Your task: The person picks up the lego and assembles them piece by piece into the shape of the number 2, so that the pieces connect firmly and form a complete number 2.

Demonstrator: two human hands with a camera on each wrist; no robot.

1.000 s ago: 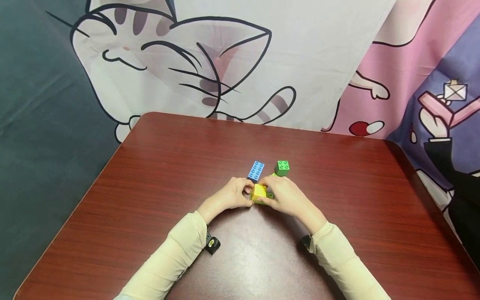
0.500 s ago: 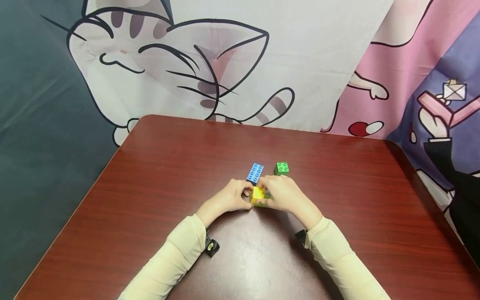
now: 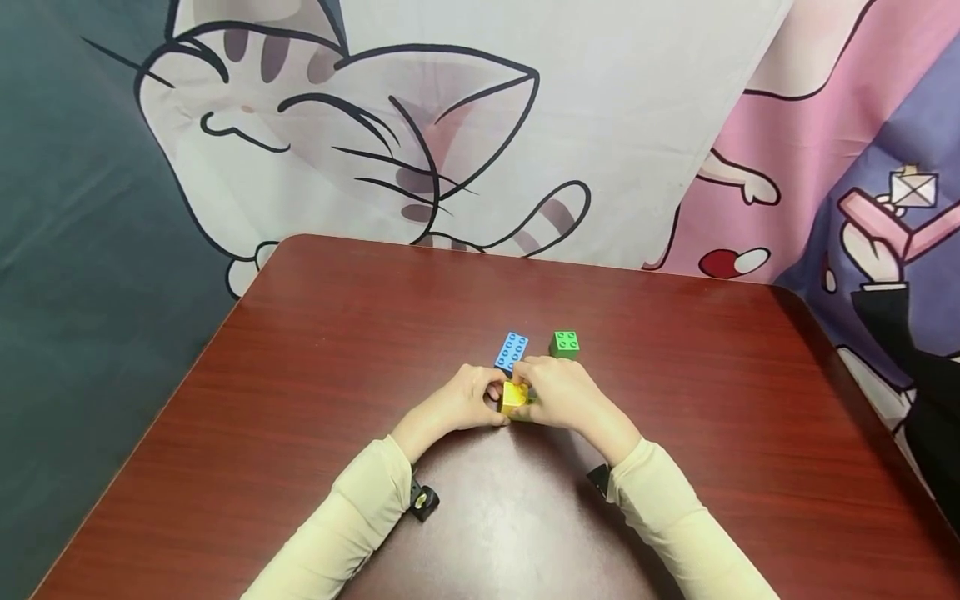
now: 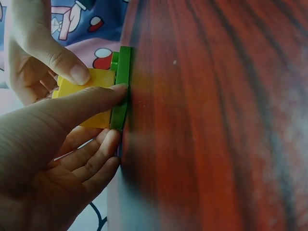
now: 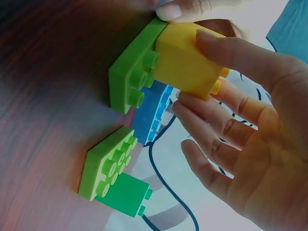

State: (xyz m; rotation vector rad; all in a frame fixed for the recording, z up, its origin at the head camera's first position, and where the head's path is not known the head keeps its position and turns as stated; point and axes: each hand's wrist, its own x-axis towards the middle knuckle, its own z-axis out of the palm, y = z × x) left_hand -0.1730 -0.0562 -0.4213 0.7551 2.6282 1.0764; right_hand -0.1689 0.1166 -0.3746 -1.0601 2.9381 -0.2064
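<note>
A yellow building brick (image 3: pixel 514 397) sits on one end of a flat green building brick (image 5: pixel 126 72), studs showing at the other end. My left hand (image 3: pixel 455 401) grips the flat green brick, its thumb along the near edge and its fingers at the far side, as the left wrist view shows. With thumb and fingers my right hand (image 3: pixel 567 395) pinches the yellow brick from the right. In the right wrist view the yellow brick's top studs face the right palm. The green brick lies low at the tabletop.
Just beyond the hands is a blue brick (image 3: pixel 512 351) with two rows of studs. A taller green brick (image 3: pixel 565 344) stands to its right, beside a flat light-green brick (image 5: pixel 99 174). The reddish-brown table (image 3: pixel 360 308) ends at a cartoon-printed cloth (image 3: pixel 622 125).
The right hand has shifted slightly left over the yellow brick, covering more of the flat green brick. The left hand keeps its grip. The head view has tilted slightly.
</note>
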